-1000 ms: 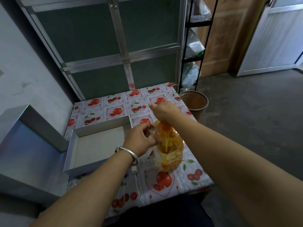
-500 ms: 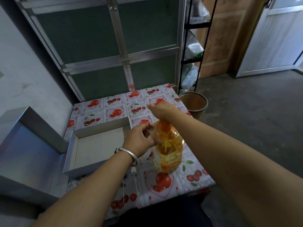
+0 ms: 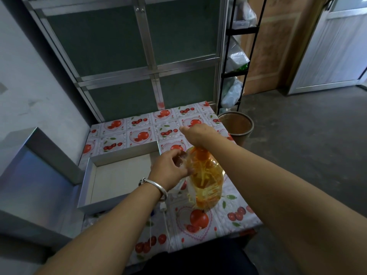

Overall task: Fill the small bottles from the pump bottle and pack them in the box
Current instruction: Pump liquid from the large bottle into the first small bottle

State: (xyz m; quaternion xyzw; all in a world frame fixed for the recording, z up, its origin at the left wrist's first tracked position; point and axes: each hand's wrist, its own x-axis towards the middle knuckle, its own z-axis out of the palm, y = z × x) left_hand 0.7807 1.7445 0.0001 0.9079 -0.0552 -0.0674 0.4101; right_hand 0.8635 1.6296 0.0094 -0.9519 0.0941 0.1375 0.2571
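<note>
Right hand [image 3: 198, 134]: set on top of the pump bottle [image 3: 206, 179], fingers curled down over the pump head, which it hides; judged to be pressing the pump, since the palm sits squarely above the neck. Left hand [image 3: 170, 167]: fingers curled at the bottle's shoulder, pinching a small clear item [image 3: 183, 158] against the spout side; this looks like one of the small bottles, held close under the outlet so the liquid lands inside, though its outline is too blurred to confirm. A silver bangle [image 3: 156, 186] rings the left wrist. Pump bottle: clear plastic, orange collar, amber liquid with pale strands inside, standing upright on the table [image 3: 139, 135] near its front right part, just beside the box. Box [image 3: 119, 175]: shallow, grey-walled, pale floor showing, nothing visible in it, placed within reach of the left hand, presumably for packing; its lid [image 3: 35, 175] leans off the table's left edge. Tablecloth: printed hearts, cherries and red fruit. A white cord with a small plug [image 3: 163, 208] lies at the front. Brown bin [image 3: 238, 124] stands on the floor to the right. Labels and writing: none readable on bottle or box
</note>
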